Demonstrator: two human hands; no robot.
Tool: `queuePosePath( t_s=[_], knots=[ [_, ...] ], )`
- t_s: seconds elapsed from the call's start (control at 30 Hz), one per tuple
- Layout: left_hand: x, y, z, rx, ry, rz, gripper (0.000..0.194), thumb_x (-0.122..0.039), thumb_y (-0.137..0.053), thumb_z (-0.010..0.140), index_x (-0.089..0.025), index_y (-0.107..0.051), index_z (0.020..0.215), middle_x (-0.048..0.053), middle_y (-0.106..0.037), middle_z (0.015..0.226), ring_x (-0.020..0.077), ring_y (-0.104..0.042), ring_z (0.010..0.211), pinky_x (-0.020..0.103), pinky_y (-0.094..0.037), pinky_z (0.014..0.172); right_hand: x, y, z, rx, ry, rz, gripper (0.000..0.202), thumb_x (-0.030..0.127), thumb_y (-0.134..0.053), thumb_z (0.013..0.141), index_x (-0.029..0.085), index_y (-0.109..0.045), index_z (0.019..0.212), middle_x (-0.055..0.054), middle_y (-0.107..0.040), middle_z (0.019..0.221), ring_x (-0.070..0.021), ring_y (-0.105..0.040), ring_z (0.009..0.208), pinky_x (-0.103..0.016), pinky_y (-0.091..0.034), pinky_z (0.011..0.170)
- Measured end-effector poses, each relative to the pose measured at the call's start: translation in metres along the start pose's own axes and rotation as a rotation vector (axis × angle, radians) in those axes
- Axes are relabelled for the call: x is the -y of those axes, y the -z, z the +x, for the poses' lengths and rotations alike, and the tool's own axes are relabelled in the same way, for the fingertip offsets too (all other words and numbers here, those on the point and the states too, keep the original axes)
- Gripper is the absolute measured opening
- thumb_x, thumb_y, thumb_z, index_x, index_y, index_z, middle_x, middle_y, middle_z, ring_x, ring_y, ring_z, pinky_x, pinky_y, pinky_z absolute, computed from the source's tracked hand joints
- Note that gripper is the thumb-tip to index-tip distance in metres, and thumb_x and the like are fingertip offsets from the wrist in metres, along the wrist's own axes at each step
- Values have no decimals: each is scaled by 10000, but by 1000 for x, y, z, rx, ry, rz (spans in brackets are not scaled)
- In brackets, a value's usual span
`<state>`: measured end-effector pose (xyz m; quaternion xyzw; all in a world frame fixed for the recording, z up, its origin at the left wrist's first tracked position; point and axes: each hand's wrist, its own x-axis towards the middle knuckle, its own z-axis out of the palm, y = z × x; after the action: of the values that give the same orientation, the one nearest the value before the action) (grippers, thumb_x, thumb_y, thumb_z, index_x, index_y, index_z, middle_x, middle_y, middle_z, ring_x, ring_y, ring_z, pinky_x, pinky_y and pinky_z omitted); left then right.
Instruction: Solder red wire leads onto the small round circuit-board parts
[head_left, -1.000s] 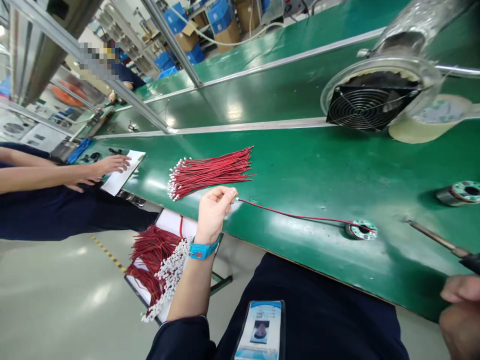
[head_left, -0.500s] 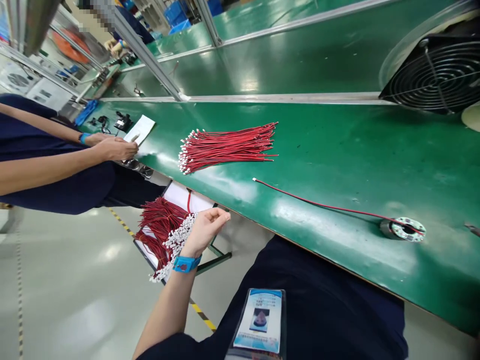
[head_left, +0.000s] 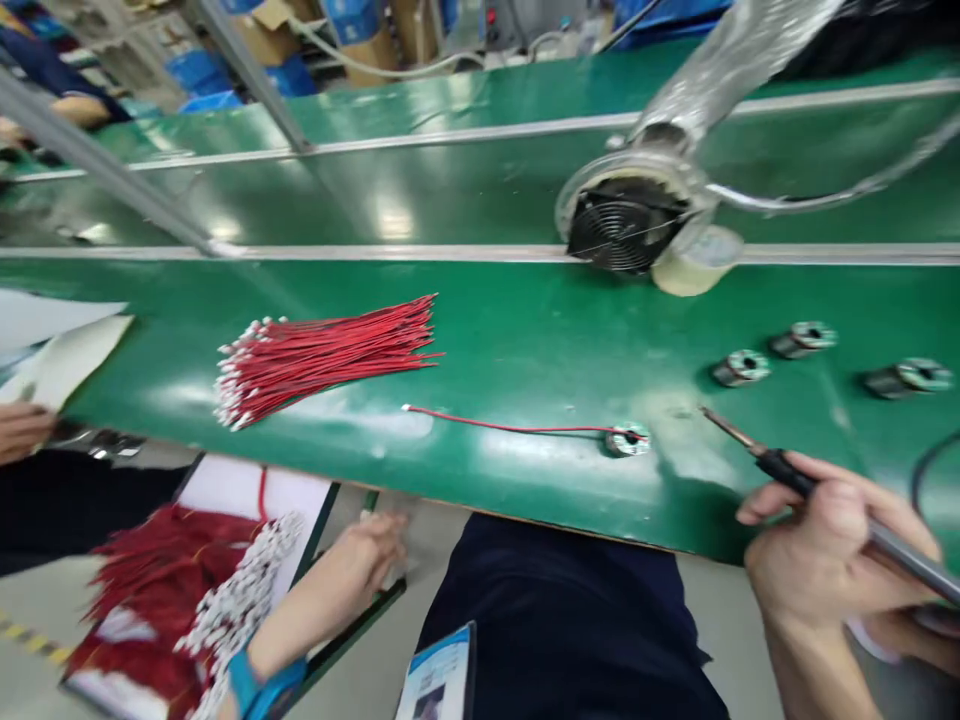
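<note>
A green table (head_left: 480, 320) carries a sheaf of red wires (head_left: 330, 357) left of center, a single wire (head_left: 510, 430) running to a small cylinder (head_left: 621, 447) right of center, and three more cylinders (head_left: 795, 344) at right.

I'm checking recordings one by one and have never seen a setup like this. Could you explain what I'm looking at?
There is no machine arm here, just a person's bare hands, seen by a camera worn on their head that looks forward and down. The right hand holds a soldering iron, its tip over the green table. The left hand is blurred beyond the table's near edge; I cannot tell whether it holds anything.

On the table, a single red wire runs to a small metal cylinder. Three similar cylinders stand farther right. A pile of red wires lies to the left, and a fan sits behind. At the far left, another person's hand is at some paper.
</note>
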<state>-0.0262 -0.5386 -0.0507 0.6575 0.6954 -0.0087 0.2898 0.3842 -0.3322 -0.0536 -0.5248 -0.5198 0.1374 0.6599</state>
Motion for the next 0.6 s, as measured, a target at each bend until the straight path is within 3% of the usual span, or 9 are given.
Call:
queuePosePath(
  t_s=[0.1, 0.2, 0.27, 0.3, 0.4, 0.5, 0.6],
  knots=[
    [-40, 42, 18, 79, -349, -197, 346, -228, -505, 1042, -339, -728, 1282, 32, -750, 1333, 203, -725, 1207, 317, -603, 1025, -7, 0, 10, 3, 76, -83, 250, 335, -638, 992, 142, -784, 1056, -31, -698, 708, -144, -629, 466, -282, -467, 418],
    [-91, 71, 65, -197, -474, -263, 343, -234, -555, 1048, -326, -670, 1358, 50, -765, 1246, 197, -741, 1125, 294, -616, 959, -14, 4, 26, 98, 130, -228, 273, 325, -594, 1032, 171, -748, 1195, -40, -751, 814, -145, -703, 584, -296, -582, 592],
    [-128, 73, 106, -382, -538, -182, 390, -308, -630, 1028, -287, -618, 1418, 93, -712, 1345, 245, -694, 1218, 379, -585, 1043, -20, 5, 42, 160, 215, -300, 262, 314, -594, 1038, 211, -733, 1234, -50, -766, 923, -147, -735, 669, -304, -609, 698],
    [-146, 70, 127, -412, -577, -115, 482, -365, -682, 1001, -271, -578, 1462, 114, -668, 1414, 277, -655, 1280, 431, -556, 1090, -23, 6, 51, 188, 260, -329, 258, 309, -598, 1038, 225, -729, 1243, -54, -764, 964, -147, -743, 698, -299, -610, 725],
    [-191, 53, 176, -331, -659, 42, 744, -475, -795, 900, -218, -496, 1531, 152, -613, 1465, 331, -618, 1300, 492, -534, 1094, -30, 7, 79, 223, 340, -433, 268, 314, -590, 1046, 248, -721, 1270, -58, -763, 1028, -145, -751, 750, -272, -594, 740],
    [-215, 44, 201, -196, -623, 102, 531, -423, -776, 925, -218, -602, 1382, 100, -685, 1282, 277, -705, 1083, 403, -579, 935, -37, 11, 103, 221, 372, -538, 287, 340, -570, 1055, 251, -717, 1284, -60, -772, 1056, -170, -758, 842, -281, -581, 797],
    [-214, 60, 203, -93, -598, 80, 318, -424, -754, 933, -259, -682, 1195, 42, -712, 1125, 229, -731, 925, 320, -550, 794, -43, 16, 126, 249, 384, -612, 311, 359, -526, 1070, 244, -710, 1293, -74, -768, 1094, -189, -760, 891, -285, -573, 807]
  ],
)
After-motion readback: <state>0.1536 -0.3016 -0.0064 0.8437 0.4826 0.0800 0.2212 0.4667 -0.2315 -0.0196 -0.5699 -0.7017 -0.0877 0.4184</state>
